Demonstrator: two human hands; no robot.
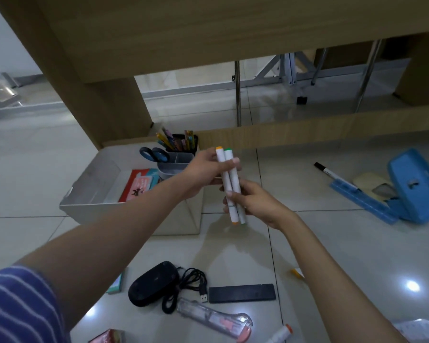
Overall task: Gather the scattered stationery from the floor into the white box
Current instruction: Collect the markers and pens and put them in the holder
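Observation:
Two white markers (229,184), one orange-capped and one green-capped, are held side by side, nearly upright, above the floor. My left hand (206,172) grips their upper part and my right hand (255,201) grips their lower part. The white box (89,194) stands on the floor just left of the hands. It holds a pen holder with pencils (178,144), blue scissors (154,154) and a red packet (139,184).
On the tiles near me lie a black mouse with cable (154,283), a black flat bar (242,293), a clear cutter (216,318), a white marker (280,334) and a small teal box (115,284). A blue hole punch (414,186) and black pen (332,174) lie right. A wooden desk (159,33) stands ahead.

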